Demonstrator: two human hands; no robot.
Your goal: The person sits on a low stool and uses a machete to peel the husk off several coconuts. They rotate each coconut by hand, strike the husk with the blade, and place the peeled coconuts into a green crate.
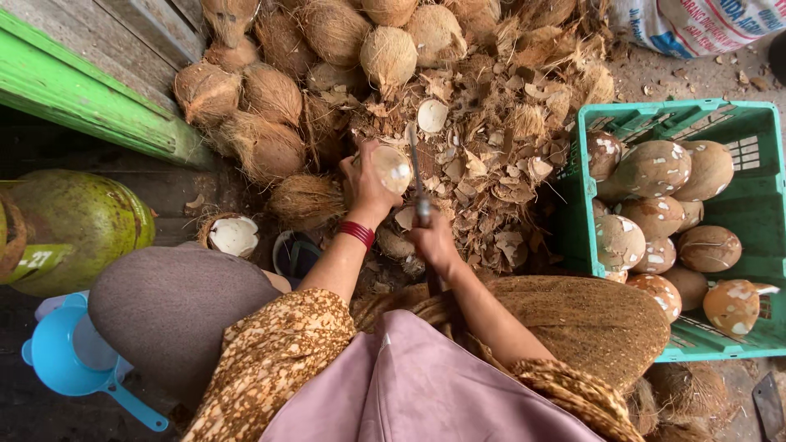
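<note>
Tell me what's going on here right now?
A seated person is paring a coconut: the left hand grips it while the right hand holds a knife with its blade against it. Shell chips lie piled in front, unpeeled husky coconuts behind, and pared ones fill the green crate on the right.

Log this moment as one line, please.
left hand: holds peeled coconut | right hand: grips knife | green crate: peeled coconuts
</note>
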